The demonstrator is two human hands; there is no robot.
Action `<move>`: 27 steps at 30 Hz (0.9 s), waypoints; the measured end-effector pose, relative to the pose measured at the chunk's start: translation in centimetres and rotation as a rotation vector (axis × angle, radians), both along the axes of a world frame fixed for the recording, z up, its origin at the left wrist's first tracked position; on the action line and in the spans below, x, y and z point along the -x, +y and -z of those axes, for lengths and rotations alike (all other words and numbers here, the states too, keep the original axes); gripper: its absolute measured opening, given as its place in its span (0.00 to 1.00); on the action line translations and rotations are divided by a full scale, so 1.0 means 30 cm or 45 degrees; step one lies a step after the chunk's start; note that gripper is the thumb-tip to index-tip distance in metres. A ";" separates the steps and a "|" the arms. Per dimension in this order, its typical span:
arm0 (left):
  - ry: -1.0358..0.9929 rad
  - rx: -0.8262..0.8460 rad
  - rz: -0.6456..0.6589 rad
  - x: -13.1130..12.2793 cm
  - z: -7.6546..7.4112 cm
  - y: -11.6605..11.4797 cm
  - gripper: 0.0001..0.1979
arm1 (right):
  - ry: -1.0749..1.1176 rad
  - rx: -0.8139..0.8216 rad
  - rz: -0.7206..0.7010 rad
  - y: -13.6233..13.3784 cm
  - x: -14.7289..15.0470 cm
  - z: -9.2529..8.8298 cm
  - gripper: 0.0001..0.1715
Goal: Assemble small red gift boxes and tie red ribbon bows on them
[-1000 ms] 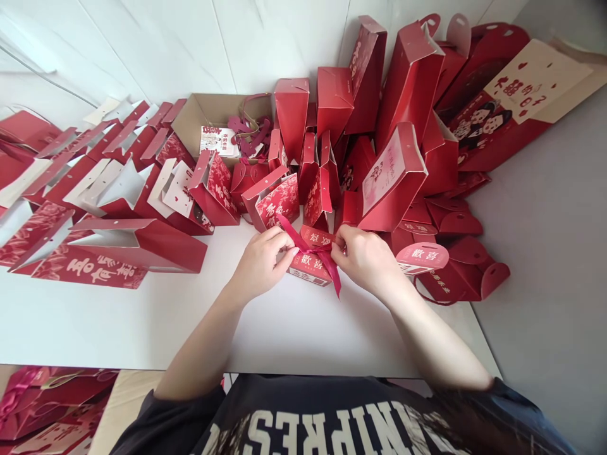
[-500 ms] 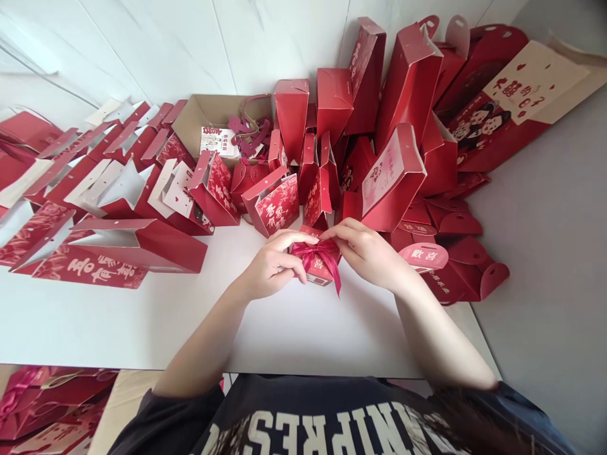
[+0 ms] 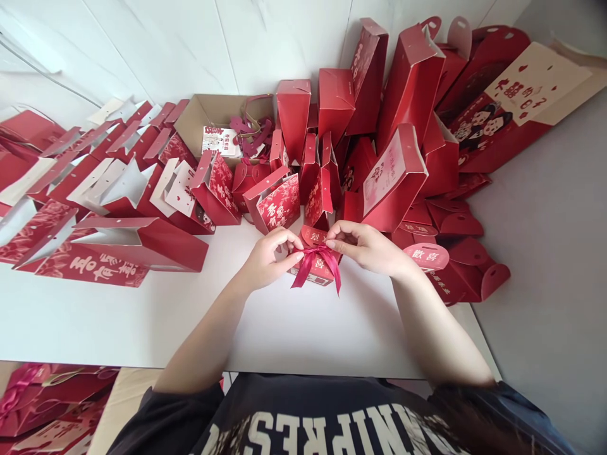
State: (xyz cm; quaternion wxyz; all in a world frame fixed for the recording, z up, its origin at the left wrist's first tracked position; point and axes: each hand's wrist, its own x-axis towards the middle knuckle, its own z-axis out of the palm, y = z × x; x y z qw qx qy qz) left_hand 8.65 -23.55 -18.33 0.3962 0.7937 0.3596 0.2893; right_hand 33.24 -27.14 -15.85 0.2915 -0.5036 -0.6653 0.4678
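Note:
A small red gift box [image 3: 317,273] with light lettering stands on the white table, directly between my two hands. Across its top lies a dark pink ribbon bow [image 3: 318,251], its two tails hanging down the near side. My left hand [image 3: 279,254] pinches the left loop of the bow between thumb and fingertips. On the other side, my right hand [image 3: 353,245] has its thumb and fingers closed on the right loop. The box's upright rounded flap rises behind the bow.
Rows of red paper bags [image 3: 173,243] fill the left. An open cardboard box [image 3: 196,117] with ribbons and cards is at the back. Tall red boxes [image 3: 291,110] and bags crowd the right. More red packages [image 3: 57,401] lie below the table's front edge, lower left.
My left fingers have drawn back from over the bow and pinch its left loop. Both ribbon tails now show hanging apart. My right hand has shifted slightly and its fingers have curled.

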 end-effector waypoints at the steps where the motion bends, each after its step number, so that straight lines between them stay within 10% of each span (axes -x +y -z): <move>1: -0.003 0.014 0.000 -0.002 0.002 0.000 0.02 | -0.001 0.000 0.011 0.001 0.001 0.001 0.15; 19: 0.010 0.163 0.022 -0.019 0.008 0.001 0.08 | 0.097 0.371 -0.037 0.016 0.010 0.023 0.21; 27: 0.044 -0.103 -0.203 -0.066 0.018 -0.044 0.02 | 0.105 0.354 -0.071 0.017 0.007 0.026 0.20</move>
